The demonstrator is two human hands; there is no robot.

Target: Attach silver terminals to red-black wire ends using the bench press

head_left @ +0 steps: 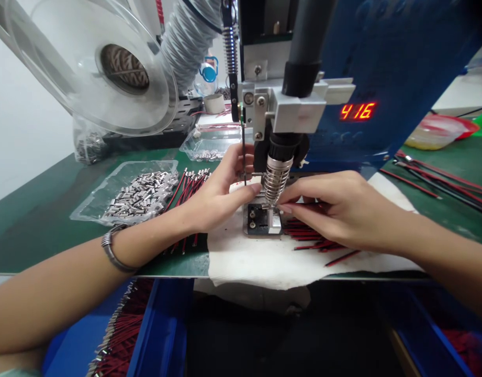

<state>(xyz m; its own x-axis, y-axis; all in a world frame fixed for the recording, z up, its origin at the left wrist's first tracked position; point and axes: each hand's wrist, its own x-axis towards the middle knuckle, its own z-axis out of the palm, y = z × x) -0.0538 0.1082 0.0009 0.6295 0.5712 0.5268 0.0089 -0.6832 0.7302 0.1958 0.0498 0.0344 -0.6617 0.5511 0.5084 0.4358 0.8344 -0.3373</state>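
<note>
My right hand [343,209] is closed in a pinch at the right of the small metal fixture [275,222]. It holds a thin red-and-black wire [319,204], mostly covered by the fingers. My left hand [221,193] is at the fixture's left, with its thumb stretched toward the block and apart from the curled fingers, which are partly hidden behind a thin upright rod. Nothing shows in its grasp. Between the hands, a soldering iron with a spring-like metal guard [278,180] points down at the fixture. Red-and-black wires [311,238] lie on white cloth [248,267] under my right hand.
A blue machine [366,63] with a red "416" display stands behind. Left are a clear tray [87,207] of small metal connectors, wires with connectors [189,188] and a fume hood [87,63]. Blue bins [166,324] sit below the table edge. More cables [440,178] lie right.
</note>
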